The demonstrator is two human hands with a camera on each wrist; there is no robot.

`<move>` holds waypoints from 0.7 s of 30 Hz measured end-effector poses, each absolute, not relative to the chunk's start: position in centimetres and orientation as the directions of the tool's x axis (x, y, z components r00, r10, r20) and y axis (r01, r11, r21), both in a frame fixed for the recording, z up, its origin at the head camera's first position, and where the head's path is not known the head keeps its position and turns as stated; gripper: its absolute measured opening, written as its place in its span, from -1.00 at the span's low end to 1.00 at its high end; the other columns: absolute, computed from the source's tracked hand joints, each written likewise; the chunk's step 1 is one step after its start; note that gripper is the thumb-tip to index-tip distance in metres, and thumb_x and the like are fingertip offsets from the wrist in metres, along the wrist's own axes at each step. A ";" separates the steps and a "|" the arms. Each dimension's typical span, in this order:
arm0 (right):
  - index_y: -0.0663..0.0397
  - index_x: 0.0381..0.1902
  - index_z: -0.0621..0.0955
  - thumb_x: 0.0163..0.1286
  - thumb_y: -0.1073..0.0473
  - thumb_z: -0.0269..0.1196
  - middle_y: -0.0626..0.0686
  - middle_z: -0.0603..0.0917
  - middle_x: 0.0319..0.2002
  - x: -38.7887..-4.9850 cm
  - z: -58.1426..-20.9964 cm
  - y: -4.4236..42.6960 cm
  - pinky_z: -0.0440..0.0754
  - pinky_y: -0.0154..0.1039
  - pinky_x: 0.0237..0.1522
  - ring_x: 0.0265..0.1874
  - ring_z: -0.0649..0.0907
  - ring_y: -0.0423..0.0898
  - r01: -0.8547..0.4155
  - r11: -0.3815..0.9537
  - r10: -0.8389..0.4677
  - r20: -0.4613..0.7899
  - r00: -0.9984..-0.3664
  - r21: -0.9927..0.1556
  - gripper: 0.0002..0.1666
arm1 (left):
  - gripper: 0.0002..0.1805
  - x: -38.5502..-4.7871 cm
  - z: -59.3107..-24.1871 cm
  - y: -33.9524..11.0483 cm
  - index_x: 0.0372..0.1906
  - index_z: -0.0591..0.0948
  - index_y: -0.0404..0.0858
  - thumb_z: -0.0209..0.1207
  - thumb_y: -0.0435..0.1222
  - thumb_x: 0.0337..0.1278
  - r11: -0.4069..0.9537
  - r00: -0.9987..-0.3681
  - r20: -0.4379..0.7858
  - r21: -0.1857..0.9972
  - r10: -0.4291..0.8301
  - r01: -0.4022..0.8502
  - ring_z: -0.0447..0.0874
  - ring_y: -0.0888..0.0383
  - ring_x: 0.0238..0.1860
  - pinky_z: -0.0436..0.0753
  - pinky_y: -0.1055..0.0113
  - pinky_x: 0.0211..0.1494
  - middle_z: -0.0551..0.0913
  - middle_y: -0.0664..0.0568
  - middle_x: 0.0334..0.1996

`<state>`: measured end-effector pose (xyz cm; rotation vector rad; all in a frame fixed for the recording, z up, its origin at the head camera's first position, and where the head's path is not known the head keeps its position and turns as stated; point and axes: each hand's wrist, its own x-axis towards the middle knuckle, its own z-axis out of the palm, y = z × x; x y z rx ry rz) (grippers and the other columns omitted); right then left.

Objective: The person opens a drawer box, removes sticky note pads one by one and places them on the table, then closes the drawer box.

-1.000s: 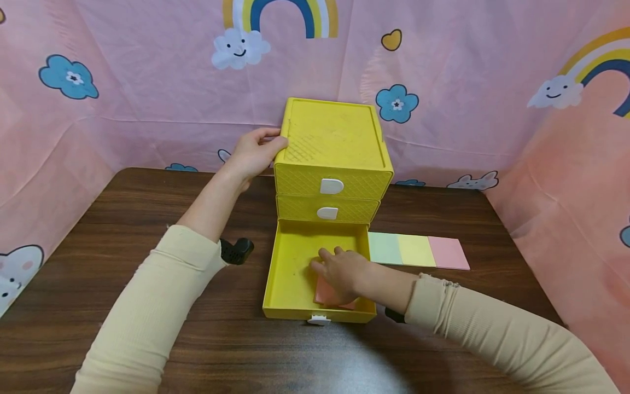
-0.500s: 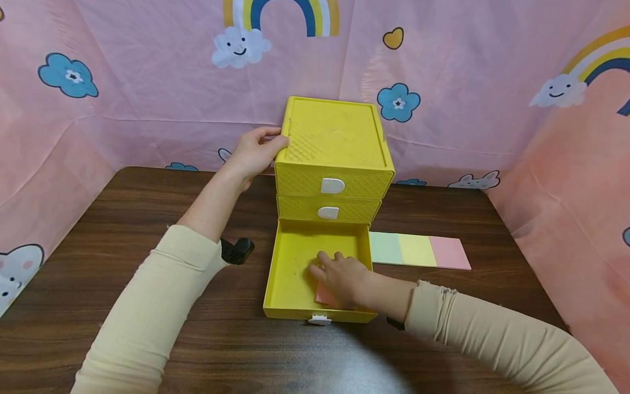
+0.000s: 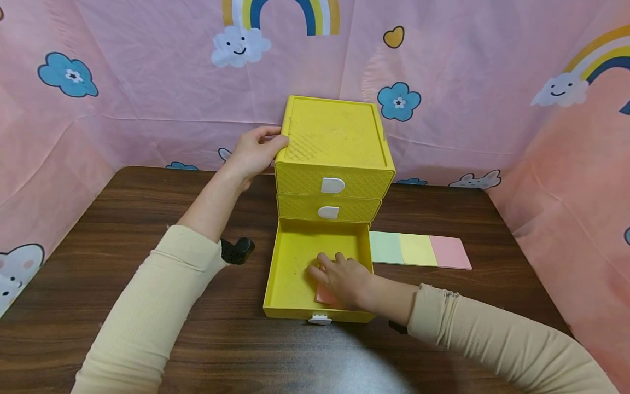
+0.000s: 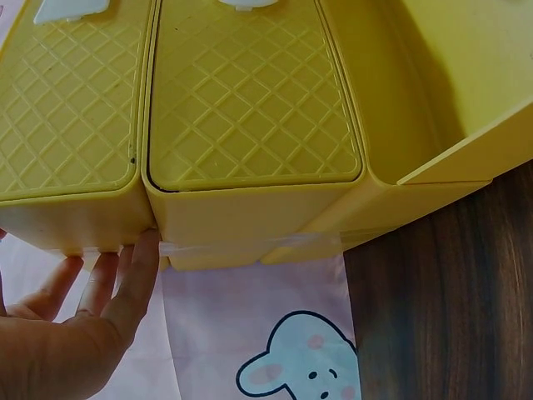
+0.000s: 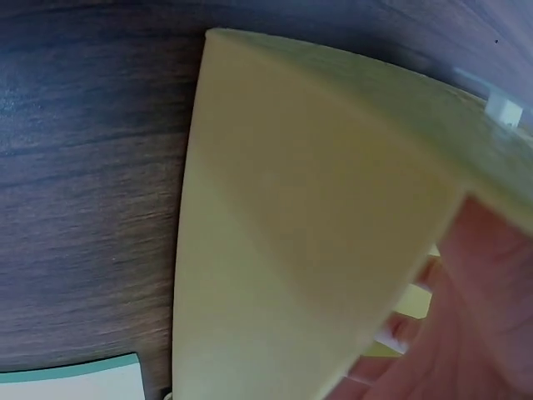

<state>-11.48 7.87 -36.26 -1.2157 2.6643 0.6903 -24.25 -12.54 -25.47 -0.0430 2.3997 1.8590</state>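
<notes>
A yellow drawer unit (image 3: 334,134) stands on the table with its bottom drawer (image 3: 290,284) pulled out. My left hand (image 3: 253,153) steadies its upper left side, thumb over the top edge. In the left wrist view the fingers (image 4: 141,275) lie fairly straight against the side wall. Inside the bottom drawer, my right hand (image 3: 344,279) reaches down with bent fingers and holds an orange sticky-note pad (image 3: 323,294), mostly covered by the hand. The right wrist view shows the drawer's outer side wall (image 5: 300,192) and part of that hand (image 5: 475,317); the pad is hidden there.
Green (image 3: 386,248), yellow (image 3: 417,250) and pink (image 3: 450,252) sticky-note pads lie in a row right of the drawer. The two upper drawers, with white handles (image 3: 333,185), are closed. A pink patterned cloth (image 3: 162,82) hangs behind the dark wooden table (image 3: 221,339).
My right hand shifts very slightly in the drawer, and less of the orange pad shows at its right side. My left hand and the drawer unit keep their places.
</notes>
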 end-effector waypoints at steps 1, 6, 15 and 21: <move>-0.08 0.11 0.27 0.27 -0.32 0.05 0.05 0.34 0.00 -11.5 -36.3 7.9 0.59 -0.38 -0.54 -0.23 0.56 -0.02 -0.745 0.571 -0.684 -0.302 -0.664 0.345 -0.37 | -0.49 -24.3 -25.5 -12.5 0.28 0.37 -0.08 0.03 -0.11 0.22 0.252 -0.994 -0.101 0.964 0.042 -0.087 0.55 0.21 -0.20 0.63 0.46 -0.23 0.45 0.00 0.05; -0.10 0.12 0.30 0.21 -0.35 0.09 0.04 0.38 -0.03 -11.7 -36.3 8.1 0.60 -0.37 -0.55 -0.24 0.55 -0.02 -0.751 0.570 -0.700 -0.282 -0.656 0.333 -0.33 | -0.49 -24.3 -25.5 -12.6 0.28 0.37 -0.07 0.03 -0.10 0.22 0.256 -0.994 -0.100 0.963 0.043 -0.085 0.53 0.21 -0.19 0.61 0.46 -0.20 0.44 0.00 0.08; -0.05 0.09 0.30 0.08 -0.29 0.26 0.05 0.36 0.02 -12.6 -36.0 8.4 0.59 -0.36 -0.48 -0.19 0.51 -0.01 -0.760 0.561 -0.679 -0.341 -0.649 0.329 -0.26 | -0.48 -24.4 -25.6 -12.5 0.29 0.36 -0.07 0.03 -0.10 0.22 0.255 -0.994 -0.101 0.963 0.038 -0.088 0.53 0.21 -0.19 0.63 0.45 -0.21 0.44 0.00 0.09; -0.03 0.09 0.32 0.05 -0.24 0.28 0.05 0.35 0.06 -13.2 -35.7 8.4 0.60 -0.33 -0.44 -0.16 0.50 0.00 -0.756 0.582 -0.668 -0.353 -0.655 0.300 -0.26 | -0.47 -24.4 -25.6 -12.6 0.30 0.35 -0.07 0.04 -0.09 0.22 0.257 -0.995 -0.098 0.963 0.035 -0.086 0.53 0.21 -0.18 0.62 0.45 -0.21 0.44 0.00 0.10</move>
